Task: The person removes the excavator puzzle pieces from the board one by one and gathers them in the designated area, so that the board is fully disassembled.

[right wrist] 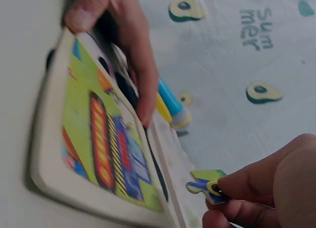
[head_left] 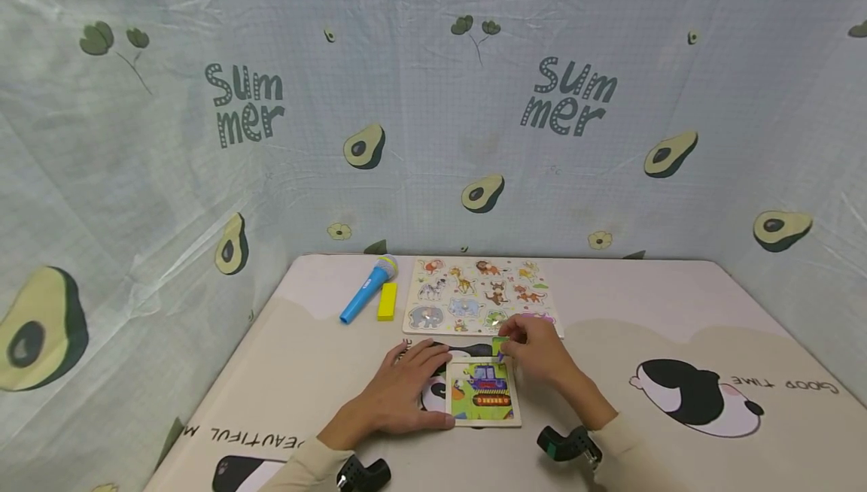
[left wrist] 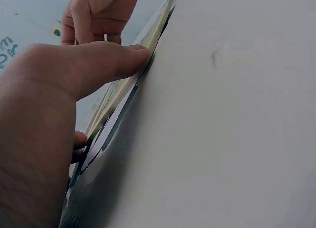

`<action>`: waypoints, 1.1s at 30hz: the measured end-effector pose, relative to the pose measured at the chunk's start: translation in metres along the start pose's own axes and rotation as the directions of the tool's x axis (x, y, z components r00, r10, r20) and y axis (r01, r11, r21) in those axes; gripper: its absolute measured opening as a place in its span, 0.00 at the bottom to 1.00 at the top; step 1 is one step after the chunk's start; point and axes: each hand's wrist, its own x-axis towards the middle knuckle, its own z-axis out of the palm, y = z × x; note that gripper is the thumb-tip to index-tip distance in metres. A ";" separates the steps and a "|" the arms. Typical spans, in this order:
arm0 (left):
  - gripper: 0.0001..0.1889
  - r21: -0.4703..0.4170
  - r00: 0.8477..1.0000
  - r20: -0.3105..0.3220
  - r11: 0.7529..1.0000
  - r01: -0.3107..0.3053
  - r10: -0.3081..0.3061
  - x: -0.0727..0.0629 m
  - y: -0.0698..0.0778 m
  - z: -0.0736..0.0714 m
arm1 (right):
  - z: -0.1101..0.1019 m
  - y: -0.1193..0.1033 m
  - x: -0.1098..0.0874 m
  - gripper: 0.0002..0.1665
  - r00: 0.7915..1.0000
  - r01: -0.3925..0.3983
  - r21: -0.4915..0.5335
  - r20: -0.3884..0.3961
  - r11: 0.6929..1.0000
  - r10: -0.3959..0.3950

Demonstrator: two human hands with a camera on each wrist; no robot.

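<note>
A small square jigsaw in a pale frame [head_left: 484, 423] lies on the table, with a digger-like vehicle picture on green. My left hand [head_left: 406, 390] rests along its left side, fingers spread; the thumb touches the near left corner and the index fingertip the far left edge. Just past the frame's far right corner, my right hand [head_left: 538, 345] pinches a jigsaw piece [right wrist: 202, 181] between thumb and fingers. Green, blue and yellow show on this piece, which is held clear of the frame in the right wrist view. Part of the picture's top is pale, without colour.
Behind the jigsaw lies an animal puzzle board [head_left: 447, 330], close to my right hand. Left of that board are a yellow block [head_left: 387, 302] and a blue toy microphone [head_left: 366, 293]. A printed cloth [head_left: 420, 101] hangs behind and beside the table.
</note>
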 end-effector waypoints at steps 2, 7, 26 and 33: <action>0.51 -0.002 1.000 -0.004 1.000 0.000 0.000 0.000 0.000 0.000 | -0.008 0.005 0.002 0.06 1.000 -0.020 -0.015 0.004 1.000 0.020; 0.51 -0.008 1.000 -0.011 1.000 -0.008 0.007 0.000 -0.001 0.000 | -0.021 0.015 0.007 0.04 0.995 -0.092 -0.043 0.024 0.995 0.093; 0.51 -0.003 1.000 0.006 1.000 0.006 -0.006 0.000 0.001 0.001 | -0.028 0.040 0.006 0.03 0.987 -0.134 -0.111 0.069 0.985 0.142; 0.51 0.002 1.000 -0.002 1.000 -0.003 0.003 0.001 0.001 0.001 | -0.028 0.045 0.009 0.04 0.992 -0.093 -0.217 0.069 0.972 0.110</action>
